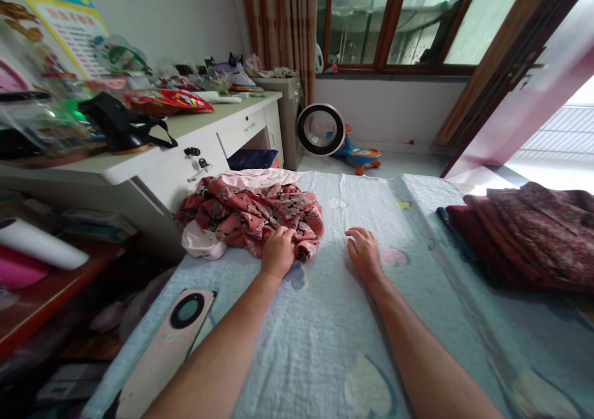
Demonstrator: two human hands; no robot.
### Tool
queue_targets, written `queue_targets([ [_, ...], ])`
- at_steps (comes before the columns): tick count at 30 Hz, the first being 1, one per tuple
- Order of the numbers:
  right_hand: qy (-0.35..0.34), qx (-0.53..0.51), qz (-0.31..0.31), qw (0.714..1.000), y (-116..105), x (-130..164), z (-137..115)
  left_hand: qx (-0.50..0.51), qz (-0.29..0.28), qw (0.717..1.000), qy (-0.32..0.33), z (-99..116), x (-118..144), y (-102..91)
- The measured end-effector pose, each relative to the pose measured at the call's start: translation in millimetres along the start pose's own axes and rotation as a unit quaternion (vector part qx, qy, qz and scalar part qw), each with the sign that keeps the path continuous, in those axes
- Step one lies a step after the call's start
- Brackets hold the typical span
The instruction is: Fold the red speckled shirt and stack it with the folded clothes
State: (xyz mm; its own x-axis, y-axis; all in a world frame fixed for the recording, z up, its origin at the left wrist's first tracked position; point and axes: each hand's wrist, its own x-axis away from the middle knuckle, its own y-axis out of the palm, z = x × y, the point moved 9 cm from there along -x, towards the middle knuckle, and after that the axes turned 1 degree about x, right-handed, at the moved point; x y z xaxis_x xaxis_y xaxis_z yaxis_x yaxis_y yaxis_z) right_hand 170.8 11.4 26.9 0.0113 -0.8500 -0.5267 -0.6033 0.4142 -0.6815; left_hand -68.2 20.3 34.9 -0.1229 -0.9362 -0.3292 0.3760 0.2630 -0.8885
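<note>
Presently, left hand (277, 252) grips the crumpled red floral garment (253, 211) at frame centre; right hand (364, 252) lies open, flat on the blue bedsheet (325, 332). Upper-left poster (60, 29) writing illegible.

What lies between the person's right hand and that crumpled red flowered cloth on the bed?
Nothing visible. The right hand rests flat on the pale blue bedcover, with only bare cover between it and the crumpled red flowered cloth. The left hand already grips that cloth's near edge.
</note>
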Motion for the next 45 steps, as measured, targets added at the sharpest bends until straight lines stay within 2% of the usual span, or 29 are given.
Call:
queue_targets([
  [2,0.005,-0.007,-0.003,1.0,1,0,1,0.018,0.013,1.0,-0.005,-2,-2,-5.5],
  [4,0.009,-0.016,-0.006,1.0,1,-1,1,0.05,0.056,0.997,0.015,3,-2,-16.7],
  [7,0.02,-0.036,-0.003,0.999,-1,-4,1,0.11,0.118,0.983,0.084,26,8,-32.9],
  [9,0.034,-0.055,0.006,0.998,-4,-6,2,0.15,0.127,0.971,0.136,47,18,-38.3],
  [11,0.053,-0.085,0.016,0.995,-7,-7,6,0.186,0.105,0.959,0.185,71,28,-38.1],
  [15,0.091,-0.15,0.032,0.984,-11,-7,17,0.22,-0.012,0.931,0.292,119,49,-25.5],
  [17,0.092,-0.162,0.028,0.982,-12,-7,19,0.214,-0.043,0.922,0.32,132,56,-23.2],
  [18,0.086,-0.161,0.022,0.983,-11,-7,18,0.209,-0.039,0.922,0.322,134,57,-25.1],
  [20,0.066,-0.152,0.006,0.986,-10,-8,12,0.196,0.003,0.931,0.308,128,54,-34.3],
  [22,0.035,-0.135,-0.016,0.99,-7,-8,3,0.167,0.067,0.944,0.277,114,47,-46.3],
  [25,-0.007,-0.105,-0.046,0.993,0,-7,-8,0.102,0.147,0.962,0.205,81,32,-60.6],
  [27,-0.024,-0.093,-0.058,0.994,5,-6,-12,0.055,0.177,0.972,0.143,56,22,-65.3],
  [30,-0.036,-0.099,-0.061,0.993,9,-7,-13,-0.024,0.191,0.98,0.041,19,12,-63.9],
  [32,-0.032,-0.111,-0.049,0.992,7,-8,-12,-0.055,0.178,0.982,-0.012,-2,7,-57.3],
  [35,-0.004,-0.125,-0.005,0.992,-3,-11,-6,-0.048,0.136,0.989,-0.021,-18,2,-44.5],
  [37,0.024,-0.13,0.031,0.991,-11,-12,1,-0.027,0.138,0.99,0.012,-14,1,-45.6],
  [39,0.052,-0.134,0.06,0.988,-17,-11,8,0.0,0.163,0.984,0.064,1,6,-55.1],
  [42,0.088,-0.151,0.083,0.981,-21,-9,19,0.05,0.187,0.969,0.155,36,20,-69.1],
  [45,0.126,-0.19,0.083,0.97,-22,-8,27,0.099,0.165,0.954,0.229,75,38,-69.9],
])
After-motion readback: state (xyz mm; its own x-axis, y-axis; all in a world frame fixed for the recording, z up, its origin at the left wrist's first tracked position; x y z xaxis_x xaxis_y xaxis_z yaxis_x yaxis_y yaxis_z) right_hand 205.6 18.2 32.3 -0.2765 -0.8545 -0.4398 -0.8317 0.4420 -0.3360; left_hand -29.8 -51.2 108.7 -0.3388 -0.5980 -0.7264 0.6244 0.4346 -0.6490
